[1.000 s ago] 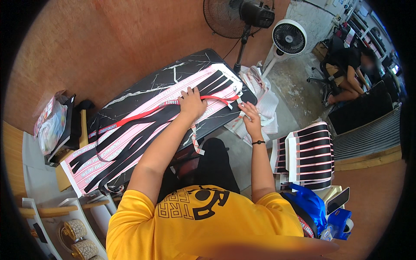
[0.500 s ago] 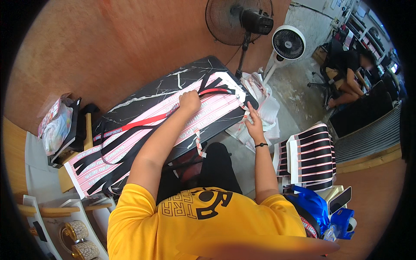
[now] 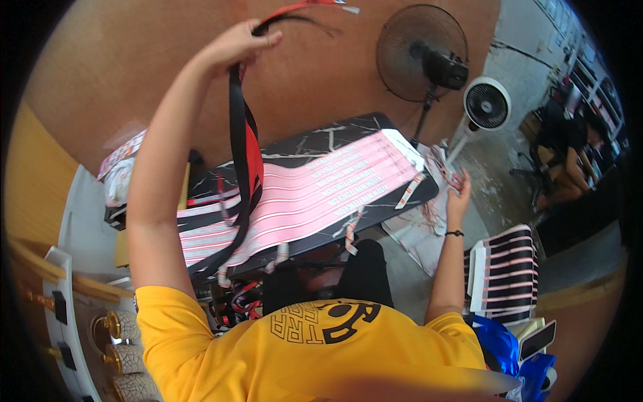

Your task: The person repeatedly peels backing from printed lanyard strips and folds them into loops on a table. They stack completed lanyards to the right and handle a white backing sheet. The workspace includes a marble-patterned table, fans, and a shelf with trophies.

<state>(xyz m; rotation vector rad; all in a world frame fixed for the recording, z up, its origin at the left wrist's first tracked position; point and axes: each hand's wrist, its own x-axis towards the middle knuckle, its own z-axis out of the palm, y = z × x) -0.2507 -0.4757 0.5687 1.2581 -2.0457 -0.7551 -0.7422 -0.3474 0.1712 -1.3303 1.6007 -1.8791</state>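
Straps [image 3: 240, 134], black and red, hang in the head view from the left hand [image 3: 236, 48], which is raised high near the top of the picture, well above the black marbled table [image 3: 365, 124]. The left arm [image 3: 161, 147] is lifted almost straight up from the shoulder, its forearm slanting right toward the wrist. The left hand's fingers are closed around the bundle, while the thumb sticks out toward the right. Short ends of the straps flop rightward beyond this grip; their long part drops in a slight bow across the left part of a pink printed sheet [image 3: 321, 194] lying on the table, and the lower end slants toward the table's near edge. The right hand [image 3: 458, 192] is held much lower, just beside the table's right end, in front of crumpled pale paper [image 3: 418, 234]. Its forearm rises steeply from the yellow sleeve [image 3: 462, 335], with a dark bracelet [image 3: 455, 232] at the wrist. The right fingers point upward, bent loosely and spaced apart, about halfway open; I cannot tell whether they touch the paper behind them. Short pale strips [image 3: 351, 234] dangle along the table's near edge, between the two arms, and another [image 3: 409, 191] hangs near the sheet's right corner.
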